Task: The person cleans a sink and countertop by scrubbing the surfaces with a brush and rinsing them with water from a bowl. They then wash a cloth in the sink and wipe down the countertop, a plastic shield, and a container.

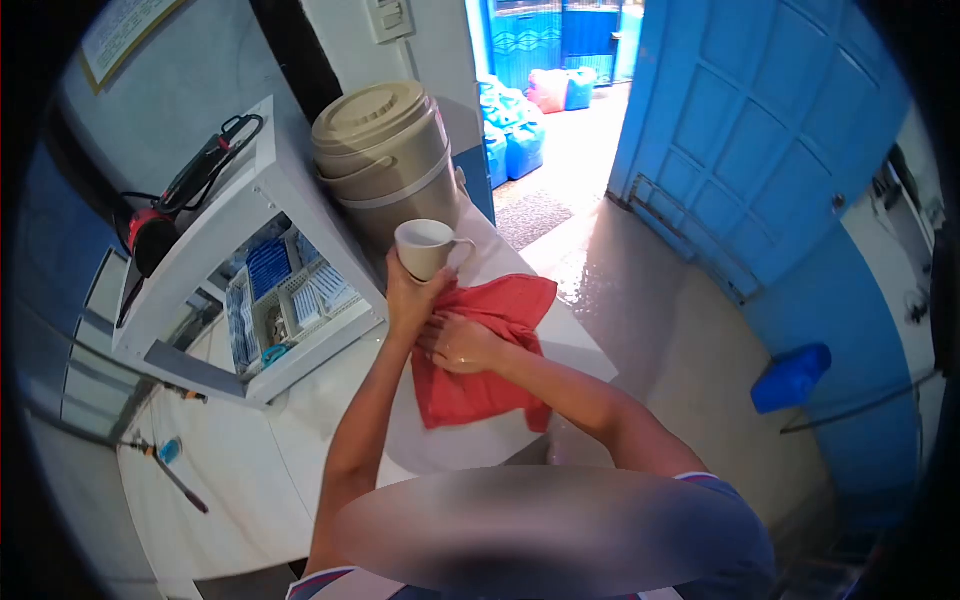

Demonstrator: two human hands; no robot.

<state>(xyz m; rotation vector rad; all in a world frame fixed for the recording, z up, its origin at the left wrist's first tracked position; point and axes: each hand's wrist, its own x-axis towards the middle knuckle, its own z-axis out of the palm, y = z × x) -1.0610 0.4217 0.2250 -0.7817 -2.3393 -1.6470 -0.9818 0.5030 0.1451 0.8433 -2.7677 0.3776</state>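
A white cup (pixel 424 250) is held upright by my left hand (pixel 412 298), its fingers and thumb wrapped around the lower part. The cup's handle points to the right. Close below it, my right hand (pixel 462 343) rests on a red cloth (pixel 480 390), fingers curled into the fabric beside my left wrist. The cloth lies spread and rumpled over the rounded end of the white table (pixel 575 350). Just behind the cup stands a large beige drink cooler (pixel 385 150) with its lid on.
To the left is a white cabinet (pixel 330 345) with trays inside; a black and red tool (pixel 175 200) lies on its top. A blue door (pixel 740 130) stands ajar at the right. Further right is a blue bin (pixel 790 378). Blue bags (pixel 525 145) sit outside the doorway.
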